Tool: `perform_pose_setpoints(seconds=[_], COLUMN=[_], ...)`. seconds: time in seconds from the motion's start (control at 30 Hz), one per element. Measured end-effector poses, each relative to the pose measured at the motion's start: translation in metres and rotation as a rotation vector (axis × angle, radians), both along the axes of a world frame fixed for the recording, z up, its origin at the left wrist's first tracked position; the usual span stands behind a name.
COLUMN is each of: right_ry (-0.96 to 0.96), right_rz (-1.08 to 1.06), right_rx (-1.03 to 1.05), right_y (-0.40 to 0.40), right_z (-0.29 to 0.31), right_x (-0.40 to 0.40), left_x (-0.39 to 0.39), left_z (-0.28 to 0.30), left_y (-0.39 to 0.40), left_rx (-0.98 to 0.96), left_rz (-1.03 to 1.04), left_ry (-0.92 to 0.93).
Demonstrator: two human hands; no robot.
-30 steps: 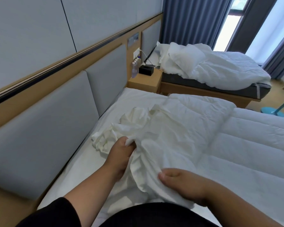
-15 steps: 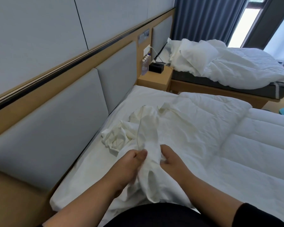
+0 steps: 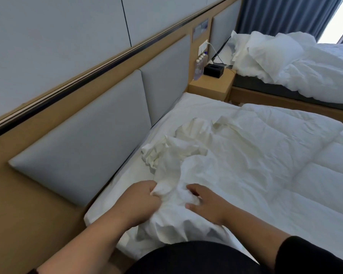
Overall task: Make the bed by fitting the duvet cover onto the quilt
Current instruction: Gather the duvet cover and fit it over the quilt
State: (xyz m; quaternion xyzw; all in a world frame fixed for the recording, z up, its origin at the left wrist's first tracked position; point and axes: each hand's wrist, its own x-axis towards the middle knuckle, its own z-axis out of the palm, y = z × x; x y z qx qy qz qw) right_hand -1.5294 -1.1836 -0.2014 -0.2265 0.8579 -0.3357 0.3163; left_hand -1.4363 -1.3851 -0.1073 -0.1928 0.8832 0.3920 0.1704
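We stand at the near corner of the bed, both hands on the crumpled white duvet cover. Our left hand has its fingers curled tight around a bunched fold of the cover, gripping it. Our right hand lies just beside it with fingers bent into the cloth and thumb against it, pinching a wad of the same fabric. The cover is heaped near the grey headboard, partly lying over the corner of the quilt, which spreads flat across the mattress to the right. Beyond, a wooden nightstand carries small bottles and a black box, next to a second unmade bed.
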Motion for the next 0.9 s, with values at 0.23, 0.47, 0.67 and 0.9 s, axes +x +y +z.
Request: perform_pose_setpoints(seconds=[0.23, 0.47, 0.67, 0.9], right_ry=[0.178, 0.132, -0.01, -0.021], right_rz=[-0.171, 0.19, -0.105, -0.013], right_rx=[-0.474, -0.428, -0.338, -0.377], right_y=[0.004, -0.021, -0.026, -0.039], right_z=[0.055, 0.057, 0.035, 0.037], right_x=[0.0, 0.003, 0.013, 0.013], left_x=[0.007, -0.005, -0.026, -0.034], left_z=[0.036, 0.0, -0.009, -0.016], left_y=[0.007, 0.003, 0.004, -0.007], left_rx=[0.793, 0.144, 0.402, 0.379], left_rz=[0.122, -0.086, 0.292, 0.326], left_ry=[0.296, 0.155, 0.151, 0.317])
